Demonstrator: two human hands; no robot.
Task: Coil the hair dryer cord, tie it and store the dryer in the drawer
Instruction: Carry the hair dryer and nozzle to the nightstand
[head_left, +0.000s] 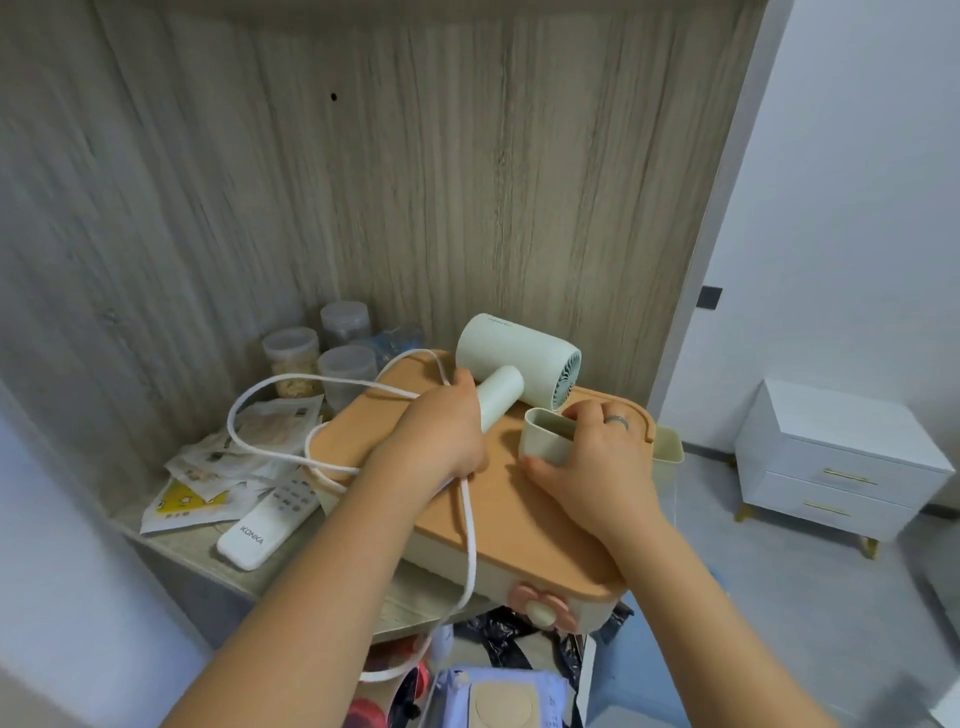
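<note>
- Our left fingers (461, 383) are curled round the foot of the hair dryer (519, 353) handle, with a strand of the cord (471, 540) running past the fingertips at 12 o'clock of the knuckles
- The left hand (441, 431) covers the spot where the cord leaves the handle, so we cannot tell how many strands are trapped under the palm
- Our right thumb (535, 464) and fingers pinch the loose nozzle (548, 434), which stands on the box lid (493, 519) at 5 o'clock of the dryer body; the right hand (597, 457) is closed on it and on nothing else
- The dryer lies on the lid's far end, at 12 o'clock of the box, with its grille facing 4 o'clock
- The cord is not coiled yet: one wide loop sprawls out to 9 o'clock over the box edge and some packets (218, 467), and a long tail drops off the shelf towards 6 o'clock
- We judge the step in hand to be gathering the cord; it would go best if we set the nozzle down, kept the left hand anchored at the handle, and drew in even loops with the right
- We should lift the sprawled loop clear of the remote (260, 530) and jars (291, 353) at 9 to 10 o'clock so nothing gets dragged
- A bedside cabinet (831, 457) with drawers stands well apart at 3 o'clock
</note>
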